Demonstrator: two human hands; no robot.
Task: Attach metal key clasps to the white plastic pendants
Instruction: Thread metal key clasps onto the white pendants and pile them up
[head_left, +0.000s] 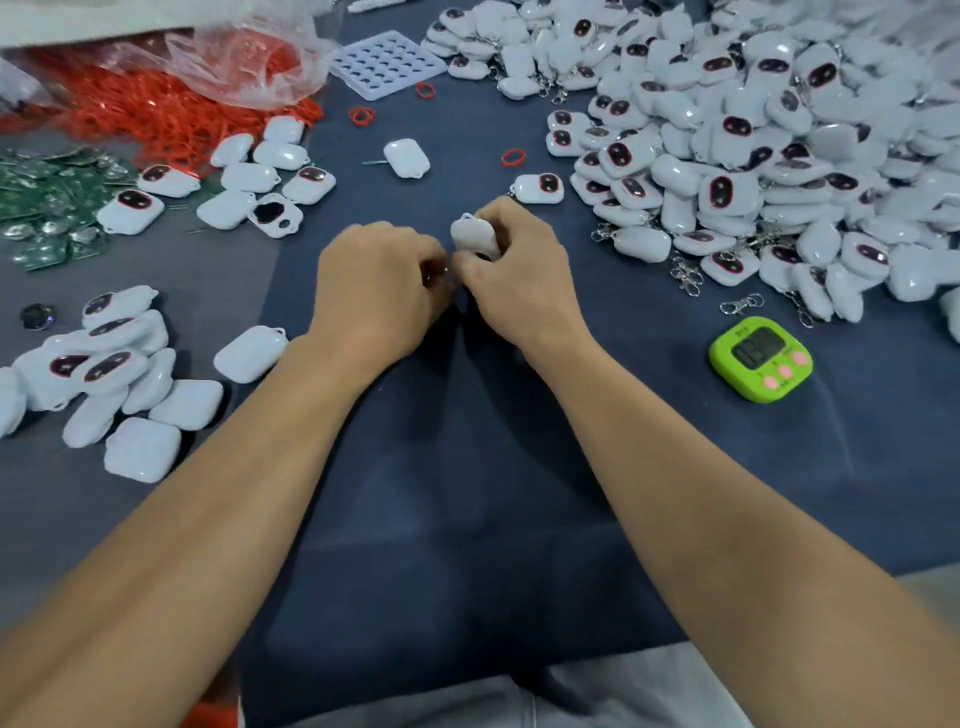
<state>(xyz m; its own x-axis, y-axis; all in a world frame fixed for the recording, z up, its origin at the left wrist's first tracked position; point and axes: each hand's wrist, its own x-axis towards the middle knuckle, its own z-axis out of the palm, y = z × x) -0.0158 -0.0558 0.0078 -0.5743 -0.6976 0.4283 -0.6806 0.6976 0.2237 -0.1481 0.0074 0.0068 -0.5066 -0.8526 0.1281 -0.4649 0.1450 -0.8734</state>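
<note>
My right hand (511, 270) grips a white plastic pendant (474, 236) held upright above the blue cloth at the table's centre. My left hand (379, 288) is curled right beside it, its fingertips pressed against the pendant's lower edge; a small glint of metal shows there, but the clasp itself is hidden by the fingers. A loose metal key clasp (740, 304) lies at the right, near the big heap of pendants (753, 156).
Smaller groups of white pendants lie at the left (104, 374) and the upper left (234, 182). A green timer (761, 358) sits at the right. Red loops in a plastic bag (171, 98), green circuit boards (47, 202) and a white tray (387, 65) occupy the far side.
</note>
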